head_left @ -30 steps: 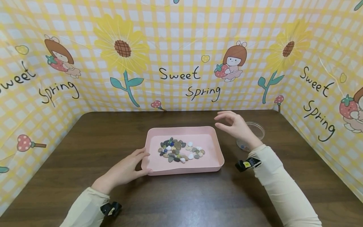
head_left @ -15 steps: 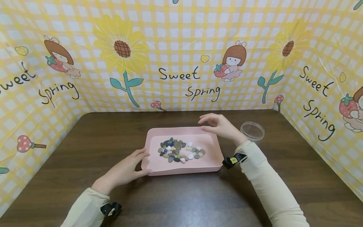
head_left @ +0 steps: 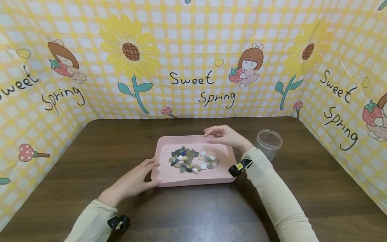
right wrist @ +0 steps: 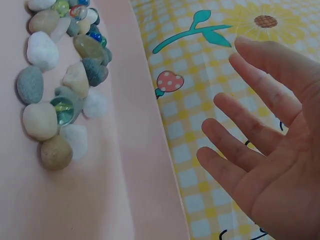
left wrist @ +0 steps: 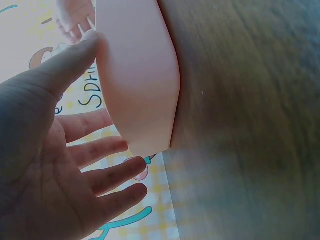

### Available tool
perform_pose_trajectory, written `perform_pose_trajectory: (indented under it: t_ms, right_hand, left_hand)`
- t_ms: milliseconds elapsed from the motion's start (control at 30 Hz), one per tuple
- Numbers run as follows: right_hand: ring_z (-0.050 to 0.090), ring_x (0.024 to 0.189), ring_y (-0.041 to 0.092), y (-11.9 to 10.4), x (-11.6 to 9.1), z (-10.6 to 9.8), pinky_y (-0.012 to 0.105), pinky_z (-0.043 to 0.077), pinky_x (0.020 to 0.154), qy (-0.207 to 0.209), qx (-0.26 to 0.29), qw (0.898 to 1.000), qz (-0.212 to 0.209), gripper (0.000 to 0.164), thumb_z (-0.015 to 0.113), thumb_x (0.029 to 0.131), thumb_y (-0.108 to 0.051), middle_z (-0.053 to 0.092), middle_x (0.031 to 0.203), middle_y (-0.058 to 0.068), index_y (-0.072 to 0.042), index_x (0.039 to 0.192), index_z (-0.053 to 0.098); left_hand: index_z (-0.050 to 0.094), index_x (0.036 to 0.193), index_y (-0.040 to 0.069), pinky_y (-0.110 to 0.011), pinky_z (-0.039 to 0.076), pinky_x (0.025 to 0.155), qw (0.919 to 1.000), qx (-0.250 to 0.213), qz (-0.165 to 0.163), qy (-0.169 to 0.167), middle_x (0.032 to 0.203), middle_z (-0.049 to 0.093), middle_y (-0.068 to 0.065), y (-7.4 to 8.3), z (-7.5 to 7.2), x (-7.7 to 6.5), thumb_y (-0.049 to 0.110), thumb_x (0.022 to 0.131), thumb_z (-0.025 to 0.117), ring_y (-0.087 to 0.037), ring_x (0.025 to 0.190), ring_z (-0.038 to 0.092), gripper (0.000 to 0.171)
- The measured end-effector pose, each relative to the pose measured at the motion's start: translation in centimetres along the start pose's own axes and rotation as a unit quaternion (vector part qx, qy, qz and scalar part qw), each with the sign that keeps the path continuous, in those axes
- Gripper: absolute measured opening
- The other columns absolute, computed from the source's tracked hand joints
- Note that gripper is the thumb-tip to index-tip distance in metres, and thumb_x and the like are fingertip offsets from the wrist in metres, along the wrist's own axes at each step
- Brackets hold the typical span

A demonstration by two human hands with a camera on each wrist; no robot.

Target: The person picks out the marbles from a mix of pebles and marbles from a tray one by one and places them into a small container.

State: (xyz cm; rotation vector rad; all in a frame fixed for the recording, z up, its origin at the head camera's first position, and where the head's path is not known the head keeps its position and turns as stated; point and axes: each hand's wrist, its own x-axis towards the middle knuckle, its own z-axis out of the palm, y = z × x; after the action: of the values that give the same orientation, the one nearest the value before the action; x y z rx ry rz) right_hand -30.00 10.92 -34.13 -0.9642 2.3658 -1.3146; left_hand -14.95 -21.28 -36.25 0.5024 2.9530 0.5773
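A pink tray (head_left: 222,172) lies on the table, holding a loose group of smooth pebbles (head_left: 188,154) in grey, white and tan. Among them, glass marbles (right wrist: 64,111) show green and blue in the right wrist view. At the tray's left end, my left hand (head_left: 130,183) rests its thumb and fingertips on the rim; those fingers look spread and nearly straight in the left wrist view. My right hand (head_left: 228,137) hovers over the tray's far right rim. Seen from the right wrist, its palm (right wrist: 280,185) and relaxed fingers hold nothing.
A clear round jar (head_left: 269,143) stands right of the tray, partly behind the right sleeve (head_left: 272,188). Dark wooden tabletop (head_left: 187,215) surrounds the tray. A yellow checked cloth (head_left: 193,43) hangs along the back and sides.
My right hand has moved left from beside the jar to over the tray's far right rim, leaving the jar more exposed. My left hand, the tray and the pebbles stay put.
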Motion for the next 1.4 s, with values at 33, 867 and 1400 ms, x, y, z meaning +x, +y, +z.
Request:
perform_pose_trajectory:
  t_ms: [33, 867, 1400]
  right_hand:
    - [0.046, 0.130, 0.031, 0.2, 0.1, 0.0, 0.046, 0.034, 0.110, -0.008, -0.003, 1.000, 0.006, 0.030, 0.065, 0.087, -0.012, 0.052, 0.135, 0.018, 0.002, 0.112, 0.063]
    - [0.036, 0.137, 0.028, 2.1, 0.4, 1.2, 0.050, 0.022, 0.115, -0.144, -0.064, 0.982, 0.102, 0.020, 0.074, 0.077, -0.012, 0.047, 0.143, 0.010, -0.007, 0.096, 0.073]
    - [0.030, 0.140, 0.029, 2.4, 0.4, 2.0, 0.049, 0.017, 0.116, -0.145, -0.093, 0.976, 0.133, 0.013, 0.079, 0.071, -0.007, 0.047, 0.143, 0.008, -0.010, 0.084, 0.075]
  left_hand:
    - [0.050, 0.132, 0.002, -0.053, 0.038, 0.102, 1.0000, 0.000, 0.000, 0.000, 0.146, 0.036, -0.023, 0.0, 0.0, 0.0, 0.050, 0.083, 0.063, -0.040, 0.129, 0.043, 0.070]
    - [0.050, 0.132, 0.002, -0.053, 0.039, 0.102, 1.0000, 0.000, 0.002, -0.002, 0.145, 0.037, -0.023, 0.1, 0.0, 0.0, 0.049, 0.083, 0.064, -0.040, 0.129, 0.043, 0.069]
    - [0.050, 0.132, 0.003, -0.053, 0.039, 0.101, 1.0000, -0.001, -0.001, -0.001, 0.146, 0.037, -0.022, 0.0, 0.1, 0.0, 0.051, 0.083, 0.063, -0.039, 0.129, 0.043, 0.070]
